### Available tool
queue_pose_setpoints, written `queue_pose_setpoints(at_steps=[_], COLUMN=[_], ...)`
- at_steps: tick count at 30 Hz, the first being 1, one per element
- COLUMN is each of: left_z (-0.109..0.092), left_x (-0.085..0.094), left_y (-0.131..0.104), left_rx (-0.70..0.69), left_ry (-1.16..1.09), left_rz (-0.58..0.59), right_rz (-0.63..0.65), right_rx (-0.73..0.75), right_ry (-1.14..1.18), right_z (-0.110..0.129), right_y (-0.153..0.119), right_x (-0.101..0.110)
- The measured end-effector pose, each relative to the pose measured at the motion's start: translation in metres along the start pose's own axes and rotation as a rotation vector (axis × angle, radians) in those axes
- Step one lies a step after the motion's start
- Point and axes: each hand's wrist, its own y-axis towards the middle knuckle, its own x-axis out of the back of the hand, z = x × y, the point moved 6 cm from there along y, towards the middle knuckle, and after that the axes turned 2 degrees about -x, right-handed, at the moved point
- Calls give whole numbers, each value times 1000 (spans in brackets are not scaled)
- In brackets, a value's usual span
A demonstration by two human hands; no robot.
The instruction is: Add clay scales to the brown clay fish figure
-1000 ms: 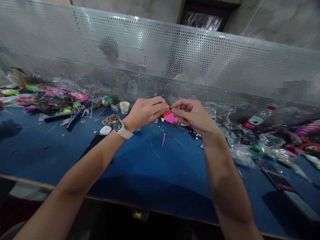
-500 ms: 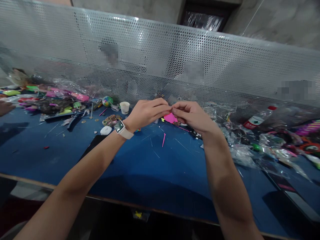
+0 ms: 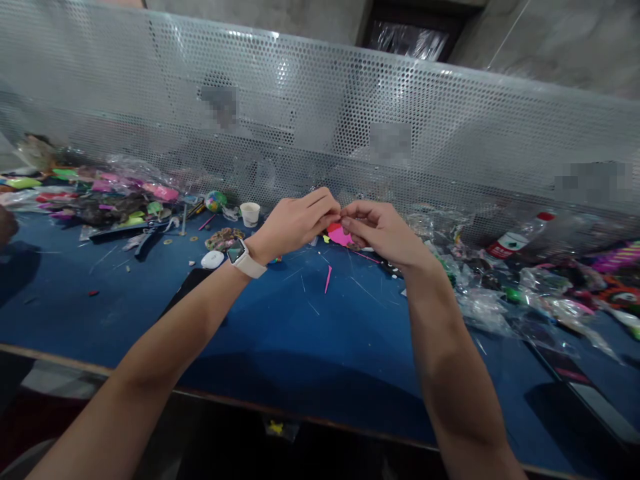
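My left hand, with a pale-banded smartwatch on its wrist, is raised over the table with its fingers drawn together. My right hand meets it fingertip to fingertip, thumb and fingers pinched. Whatever is between the fingertips is too small or hidden to make out. A bright pink flat piece shows just below the fingertips, with a bit of red beside it; I cannot tell whether the fingers touch it. Nearer to me, a thin pink plastic stick lies on the blue table.
Beyond the left wrist stand a paper cup and a colourful ball. A white oval case lies by the watch. Plastic wrappings and a red-capped bottle are at right. Another person's hand is at far left.
My left fingertips have shifted slightly and curled more, and some red now shows beside the pink piece. The other person's hand at far left has moved a little downward.
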Motion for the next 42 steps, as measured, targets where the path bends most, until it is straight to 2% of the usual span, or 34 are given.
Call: queue_pose_setpoints(at_steps=[11,16,21,25,28,33,37,42], left_z=[4,6,10,14,16,19,18,19], left_x=[0,-4,-6,-3,-2,0,-2,-8], left_y=[0,1,7,8,7,7,8,7], left_rx=[0,26,202,398,484,530,529,523], left_ry=[-140,-170,-288,-384,-401,-343,-415,-479], left_rz=[-33,0,95,175,224,243,251,205], right_rz=[-21,-23,-37,-106,-141,-188,-236,-254], right_rx=[13,-4,-33,46,108,152,175,198], right_ry=[22,-20,-4,-104,-204,-306,-364,-412], right_z=[-6,-8,-12,-5,0,2,2,3], right_y=[5,5,7,9,8,7,6,5], right_x=[-2,-4,-9,-12,-15,-20,-19,-20])
